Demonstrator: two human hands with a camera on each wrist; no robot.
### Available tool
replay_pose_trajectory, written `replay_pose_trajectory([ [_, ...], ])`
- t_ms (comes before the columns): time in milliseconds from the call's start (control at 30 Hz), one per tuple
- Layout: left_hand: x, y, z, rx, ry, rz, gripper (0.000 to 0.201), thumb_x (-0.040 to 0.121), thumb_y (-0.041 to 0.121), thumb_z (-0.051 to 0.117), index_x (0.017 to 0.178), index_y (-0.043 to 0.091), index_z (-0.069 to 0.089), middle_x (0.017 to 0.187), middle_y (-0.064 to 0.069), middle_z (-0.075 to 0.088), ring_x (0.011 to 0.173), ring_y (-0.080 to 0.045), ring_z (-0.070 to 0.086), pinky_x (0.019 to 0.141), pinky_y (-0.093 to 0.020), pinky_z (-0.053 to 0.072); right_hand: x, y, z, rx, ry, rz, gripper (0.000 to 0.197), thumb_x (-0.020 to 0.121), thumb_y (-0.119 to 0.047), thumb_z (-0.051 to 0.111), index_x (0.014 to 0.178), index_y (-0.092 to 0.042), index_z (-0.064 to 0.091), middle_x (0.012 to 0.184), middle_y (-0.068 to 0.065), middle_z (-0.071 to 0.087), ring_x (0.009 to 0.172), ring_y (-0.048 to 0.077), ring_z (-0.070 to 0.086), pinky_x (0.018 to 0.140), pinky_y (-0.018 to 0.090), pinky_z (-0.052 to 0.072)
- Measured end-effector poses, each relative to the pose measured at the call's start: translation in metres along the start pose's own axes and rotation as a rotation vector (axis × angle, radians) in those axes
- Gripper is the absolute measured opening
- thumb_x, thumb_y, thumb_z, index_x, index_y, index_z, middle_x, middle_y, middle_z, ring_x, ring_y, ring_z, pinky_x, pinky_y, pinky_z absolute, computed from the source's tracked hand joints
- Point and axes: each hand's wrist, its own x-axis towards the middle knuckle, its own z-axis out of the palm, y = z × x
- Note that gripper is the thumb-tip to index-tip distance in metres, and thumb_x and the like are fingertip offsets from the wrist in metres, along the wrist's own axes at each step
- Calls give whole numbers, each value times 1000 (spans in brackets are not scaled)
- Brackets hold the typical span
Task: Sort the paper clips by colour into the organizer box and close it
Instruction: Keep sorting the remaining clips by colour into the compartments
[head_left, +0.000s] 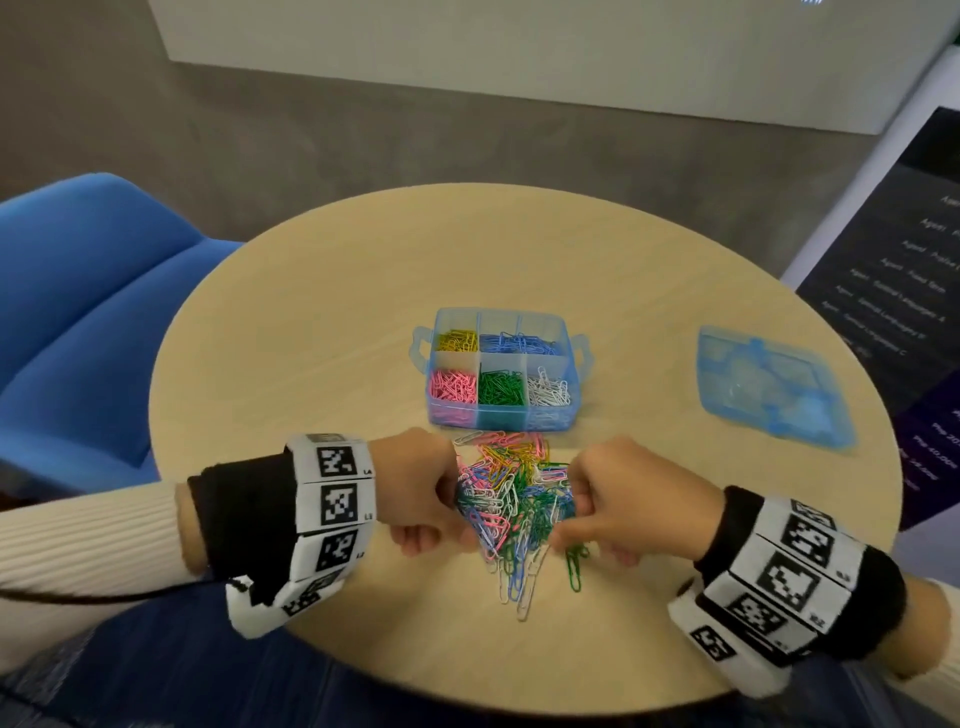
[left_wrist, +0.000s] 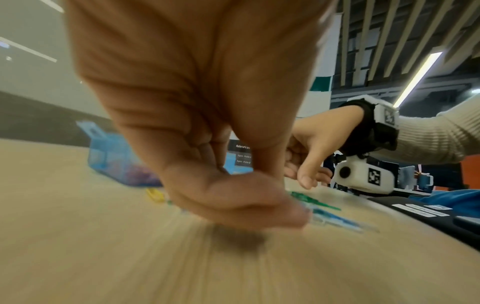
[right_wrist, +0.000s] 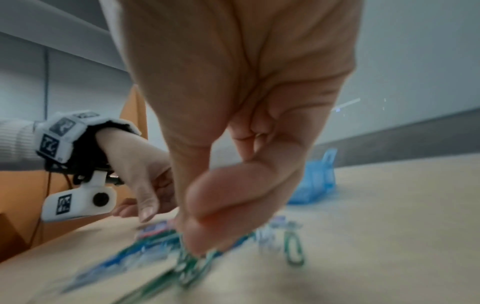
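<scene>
Sign (head_left: 883, 270) lettering: "Agent", repeated.

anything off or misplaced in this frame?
Nothing damaged. The mixed paper clips pile lies unsorted before the organizer box; its lid sits apart to the right, and one compartment looks empty.

Clip pile (head_left: 511, 512) on table (head_left: 311, 322), organizer box (head_left: 501, 371) behind, lid (head_left: 774, 389) right.
</scene>
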Motion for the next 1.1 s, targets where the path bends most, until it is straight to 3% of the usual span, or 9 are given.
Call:
replay_pose_trajectory([
  [133, -22, -8, -1, -87, -92, 8, 33, 87, 32, 70, 81, 0, 64, 55, 2, 66, 44, -10, 60, 48, -20, 50, -23, 11, -5, 223, -140, -44, 32, 80, -29, 79, 72, -10, 54, 59, 5, 68, 46, 19, 63, 45, 23, 48],
  [300, -39, -5, 27, -169, -336, 221, 26, 90, 24, 68, 113, 12, 67, 82, 7, 68, 69, -7, 60, 70, -20, 51, -29, 14, 19, 437, -530, -300, 23, 87, -7, 72, 108, -2, 65, 92, 6, 69, 73, 18, 63, 70, 20, 52],
  [433, -28, 3, 35, -125, -163, 341, 51, 91, 25, 67, 138, 30, 49, 93, 9, 64, 67, 1, 55, 70, -11, 43, -8, 17, 17, 528, -339, -305, 27, 85, -7, 74, 110, -7, 66, 90, -10, 68, 77, 10, 63, 73, 22, 50],
  [567, -25, -5, 18, -40, 173, 296, 35, 86, 28, 71, 120, 33, 61, 93, 11, 67, 70, -4, 61, 65, -9, 42, -1, 22, 1, 245, 61, -305, 22, 79, -24, 81, 96, -20, 68, 92, -9, 67, 75, 3, 64, 67, 20, 50],
  [667, -28, -13, 7, 105, 371, 207, 37, 81, 28, 76, 111, 34, 56, 100, 14, 55, 74, -6, 63, 66, -14, 45, 0, 24, -4, -48, 225, -286, 49, 72, -43, 81, 115, -30, 60, 113, -14, 53, 99, 5, 56, 83, 30, 50],
  [767, -27, -17, 10, 230, 311, 64, 62, 78, 29, 77, 129, 30, 43, 114, 4, 37, 87, -11, 61, 78, -23, 48, 8, 23, 0, -204, 128, -237, 98, 67, -59, 78, 149, -33, 29, 145, -14, 34, 129, 7, 38, 105, 32, 41],
  [867, -22, -8, 15, 127, 251, 48, 76, 77, 33, 78, 140, 29, 37, 120, 1, 33, 95, -11, 60, 84, -20, 47, 17, 15, 2, -261, 94, -235, 115, 67, -65, 75, 156, -28, 11, 154, -8, 29, 137, 10, 31, 111, 31, 34],
  [1000, -16, 16, 16, -239, 194, 157, 61, 83, 21, 75, 134, 30, 42, 118, 9, 51, 92, 4, 62, 80, -9, 47, 28, 3, 1, -245, 110, -262, 108, 74, -56, 75, 156, -23, 13, 150, -3, 40, 134, 13, 37, 107, 26, 34],
  [1100, -10, 21, 18, -452, 158, 222, 60, 84, 16, 74, 138, 21, 48, 124, 8, 59, 111, -8, 59, 97, -29, 51, 37, -2, 0, -217, 161, -292, 79, 80, -40, 75, 147, -22, 38, 131, -2, 55, 116, 13, 51, 94, 25, 41],
])
